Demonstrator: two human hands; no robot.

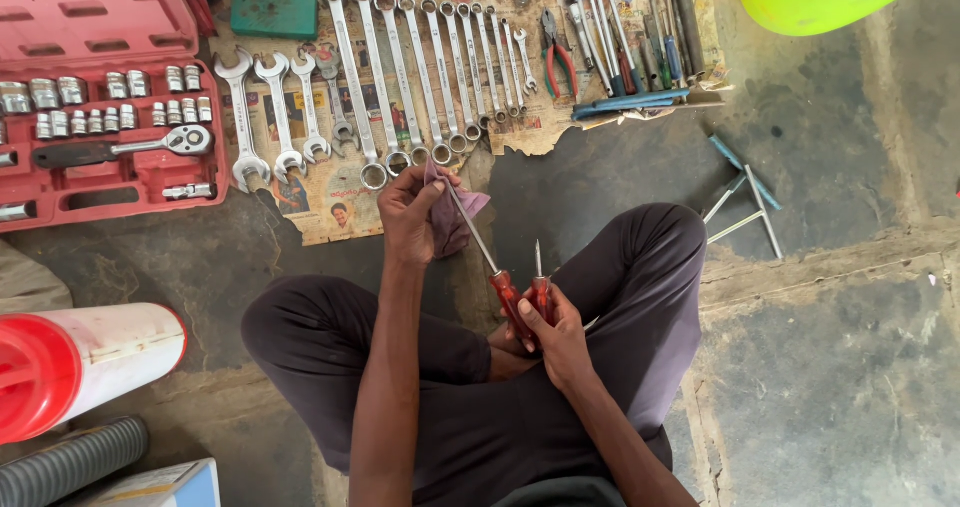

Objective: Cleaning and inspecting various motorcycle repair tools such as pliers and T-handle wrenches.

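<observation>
I sit cross-legged on the floor. My left hand (408, 212) grips a purple cloth (455, 219) pinched around the far end of a long screwdriver's shaft (472, 232). My right hand (553, 335) holds two red-handled screwdrivers (512, 302) by their handles above my lap. The long one slants up-left into the cloth. The short one (540, 289) points straight up beside it.
A row of wrenches (400, 77) lies on newspaper ahead. A red socket set case (105, 117) is open at left. Pliers and more screwdrivers (610, 47) lie at the top right. A cross wrench (745, 197) rests on the concrete at right, and a red-and-white cylinder (80, 362) at left.
</observation>
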